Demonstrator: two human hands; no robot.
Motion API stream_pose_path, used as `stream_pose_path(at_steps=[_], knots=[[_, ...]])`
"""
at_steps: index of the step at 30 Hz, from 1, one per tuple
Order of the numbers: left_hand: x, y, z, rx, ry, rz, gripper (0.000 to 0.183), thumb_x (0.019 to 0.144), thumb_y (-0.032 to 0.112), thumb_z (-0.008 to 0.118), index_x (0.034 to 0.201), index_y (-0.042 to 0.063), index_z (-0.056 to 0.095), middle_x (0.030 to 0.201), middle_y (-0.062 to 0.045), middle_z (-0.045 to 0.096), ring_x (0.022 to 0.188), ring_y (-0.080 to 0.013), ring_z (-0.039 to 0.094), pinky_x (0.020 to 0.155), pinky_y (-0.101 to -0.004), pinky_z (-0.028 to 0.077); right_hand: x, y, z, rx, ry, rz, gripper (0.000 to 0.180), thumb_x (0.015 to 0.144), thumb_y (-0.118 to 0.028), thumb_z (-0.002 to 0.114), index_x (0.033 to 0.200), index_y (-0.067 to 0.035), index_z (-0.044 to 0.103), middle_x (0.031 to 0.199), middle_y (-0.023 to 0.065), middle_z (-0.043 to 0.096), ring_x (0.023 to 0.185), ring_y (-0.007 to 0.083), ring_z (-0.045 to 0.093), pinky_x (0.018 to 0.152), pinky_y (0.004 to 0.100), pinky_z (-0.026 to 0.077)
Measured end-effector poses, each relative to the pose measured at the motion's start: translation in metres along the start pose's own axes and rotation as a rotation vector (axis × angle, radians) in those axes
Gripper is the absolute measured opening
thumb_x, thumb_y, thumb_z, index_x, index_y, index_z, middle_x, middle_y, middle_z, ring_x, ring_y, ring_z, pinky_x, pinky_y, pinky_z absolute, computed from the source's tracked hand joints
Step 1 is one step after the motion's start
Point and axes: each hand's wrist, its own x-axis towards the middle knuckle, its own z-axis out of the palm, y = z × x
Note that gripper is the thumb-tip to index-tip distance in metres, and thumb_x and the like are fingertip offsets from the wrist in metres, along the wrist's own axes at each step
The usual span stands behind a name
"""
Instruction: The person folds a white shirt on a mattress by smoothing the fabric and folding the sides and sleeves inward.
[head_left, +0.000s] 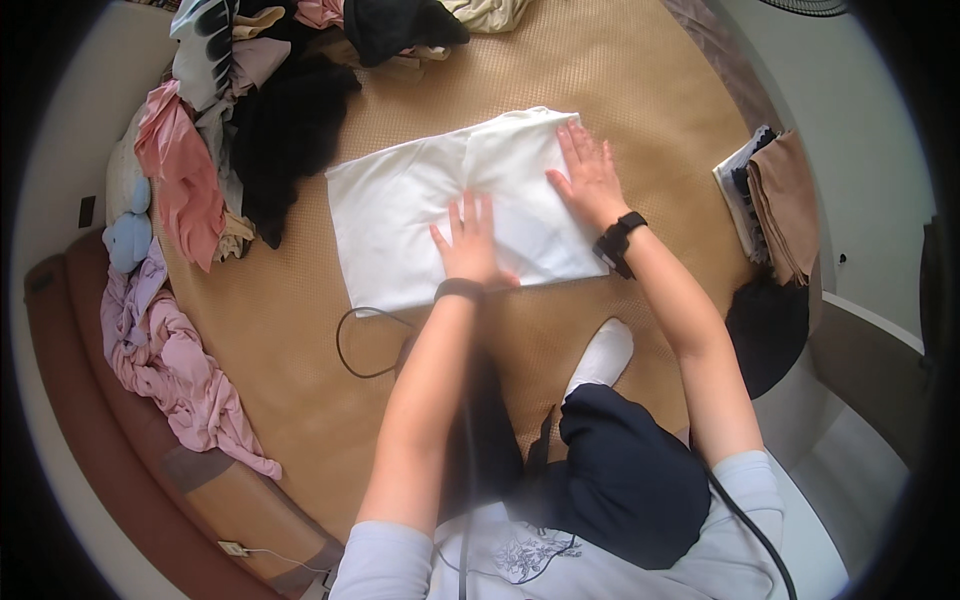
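Observation:
A white cloth (405, 202), perhaps a folded garment, lies flat before me, with creases running out from its middle. My left hand (471, 244) rests palm down near the cloth's middle and lower edge, fingers spread. At its upper right corner, my right hand (590, 176) presses flat with the fingers slightly apart. Neither hand grips anything. A thin black cable loop (341, 341) sits by the cloth's lower left corner.
Woven tan matting (300, 375) covers the bed. Loose clothes, among them black fabric (292, 135) and pink garments (180, 172), heap at the upper left. Folded clothes (784, 202) stack at the right edge, above a black furry item (769, 337). A blue plush toy (129, 240) sits left.

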Motion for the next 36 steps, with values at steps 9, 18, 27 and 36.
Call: stream_pose_path(at_steps=[9,18,27,36], knots=[[-0.01,-0.012,-0.01,-0.096,0.049,0.037,0.13,0.042,0.042,0.084,0.142,0.014,0.005,0.148,-0.013,0.001,0.136,-0.0316,0.001,0.101,-0.0632,0.007,-0.001,-0.008,-0.002,-0.078,-0.05,0.025,0.063,0.088,-0.043,0.042,0.138,-0.01,0.024,0.146,0.0116,0.016,0.134,0.0262,0.017,0.106,0.0518,0.014],[-0.028,-0.107,-0.029,-0.184,0.513,-0.043,0.082,0.067,0.032,0.074,0.132,0.005,0.033,0.137,-0.026,0.024,0.117,-0.0387,0.04,0.096,-0.0381,0.038,-0.061,-0.085,0.004,0.144,0.108,-0.447,0.049,0.078,-0.021,0.055,0.124,-0.009,0.043,0.135,0.0131,0.036,0.123,0.0277,0.037,0.097,0.0543,0.029],[-0.043,-0.204,0.039,-0.651,0.79,-0.636,0.056,0.066,0.032,0.071,0.1,-0.005,0.05,0.102,-0.022,0.05,0.094,-0.0305,0.05,0.084,-0.0378,0.041,-0.082,-0.1,0.01,0.159,0.009,-0.553,0.048,0.078,-0.018,0.052,0.124,-0.006,0.045,0.133,0.0104,0.041,0.122,0.0264,0.039,0.1,0.0513,0.026],[-0.039,-0.23,0.052,-0.939,0.649,-0.61,0.042,0.072,0.035,0.07,0.086,-0.003,0.057,0.084,-0.012,0.062,0.076,-0.0218,0.057,0.071,-0.0326,0.046,-0.034,-0.118,0.006,0.165,0.145,-0.449,0.033,0.075,-0.008,0.049,0.108,-0.003,0.051,0.087,0.0086,0.051,0.072,0.0243,0.052,0.066,0.0355,0.043]])
